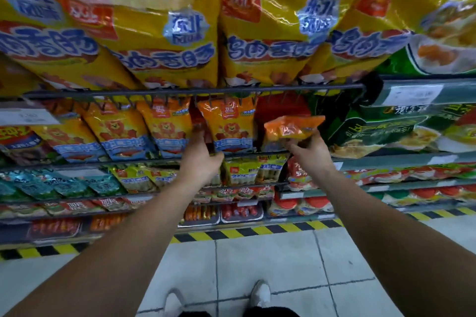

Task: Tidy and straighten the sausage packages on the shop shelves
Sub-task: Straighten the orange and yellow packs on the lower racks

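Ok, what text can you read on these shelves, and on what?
"鸡肉香肠": big yellow bags, top shelf.
"双汇": red logo on those bags.
"王中王", likely: blue band of the lion packs.
Too blurred: price tags, green packs, the orange pack in the right hand, the red pack in the left hand.

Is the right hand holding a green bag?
No, the right hand grips a crinkly orange plastic package from below.

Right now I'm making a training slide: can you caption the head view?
Right hand holds an orange sausage pack; left hand grips a red pack among lion-print packs.
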`<state>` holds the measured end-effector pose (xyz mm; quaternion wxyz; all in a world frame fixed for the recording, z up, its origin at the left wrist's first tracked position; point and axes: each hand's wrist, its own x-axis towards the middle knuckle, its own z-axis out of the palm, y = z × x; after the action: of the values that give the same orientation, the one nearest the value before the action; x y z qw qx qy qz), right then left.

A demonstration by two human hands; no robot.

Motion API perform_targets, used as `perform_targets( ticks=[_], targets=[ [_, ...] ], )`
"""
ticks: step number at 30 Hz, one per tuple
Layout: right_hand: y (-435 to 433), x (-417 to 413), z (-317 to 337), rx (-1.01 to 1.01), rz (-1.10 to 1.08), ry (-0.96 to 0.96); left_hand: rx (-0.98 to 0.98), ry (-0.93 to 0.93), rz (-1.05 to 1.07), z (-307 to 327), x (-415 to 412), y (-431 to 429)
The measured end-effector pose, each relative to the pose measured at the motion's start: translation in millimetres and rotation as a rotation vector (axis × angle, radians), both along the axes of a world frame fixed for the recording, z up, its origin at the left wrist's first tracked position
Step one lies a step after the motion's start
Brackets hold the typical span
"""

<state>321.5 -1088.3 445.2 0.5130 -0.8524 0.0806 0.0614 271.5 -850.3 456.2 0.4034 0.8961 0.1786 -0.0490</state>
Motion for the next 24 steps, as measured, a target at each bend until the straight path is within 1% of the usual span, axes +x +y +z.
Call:
perform_targets(
  ticks=[3,6,10,15,17,24],
  targets=[
    [-2.0,16.9,6.1,0.038,0.000,0.028,-0.031,0.034,0.051,-8.9,9.1,-8.1],
    [-5.2,27.3,4.9,0.027,0.006,0.072,-0.084,0.072,0.115,-13.9,15.5,-13.1],
    [-11.6,30.5,-0.1,0.021,0.037,0.067,-0.137,0.088,0.191,-19.6,23.6,-15.1],
    [-20.7,34.7,-0.5,0.040,0.024,-0.003,-0.181,0.017,0.207,-26.1,31.7,-19.9],
    [-21.5,35.8,1.6,0.007,0.034,-0.028,-0.187,-0.026,0.188,-27.8,30.6,-20.2],
    [-20.1,42.8,10.8,-0.075,0.075,0.061,-0.166,-0.102,0.146,-27.8,26.7,-14.2]
  ],
)
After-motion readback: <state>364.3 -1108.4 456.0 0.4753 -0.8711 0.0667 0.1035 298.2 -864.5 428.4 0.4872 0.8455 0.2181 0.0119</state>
